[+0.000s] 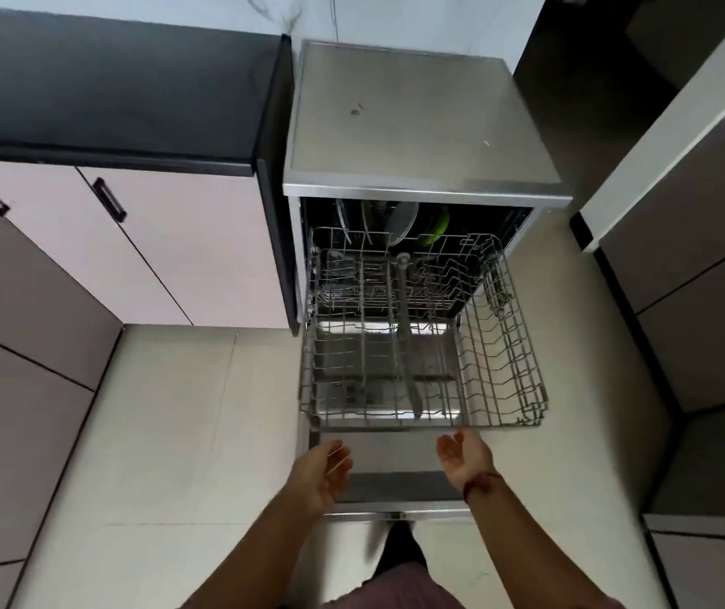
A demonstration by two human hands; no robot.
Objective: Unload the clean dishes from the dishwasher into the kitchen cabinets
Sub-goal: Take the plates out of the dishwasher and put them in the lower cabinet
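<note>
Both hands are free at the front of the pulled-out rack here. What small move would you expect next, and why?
Probably push the rack back in. It looks empty, both hands are open near its front edge, and the remaining dishes, including a green one, stand further back inside the dishwasher.

Left hand (323,470) & right hand (466,454) side by side over the dropped door (400,485), just short of the pulled-out rack (422,375)'s front edge. Beyond the rack, dishwasher (422,120); dishes (400,226) stand inside at the back, well beyond both hands. Cabinets (167,239) w/ countertop (110,94) on top, far left of left hand. More cabinets (703,257) right of right hand.
</note>
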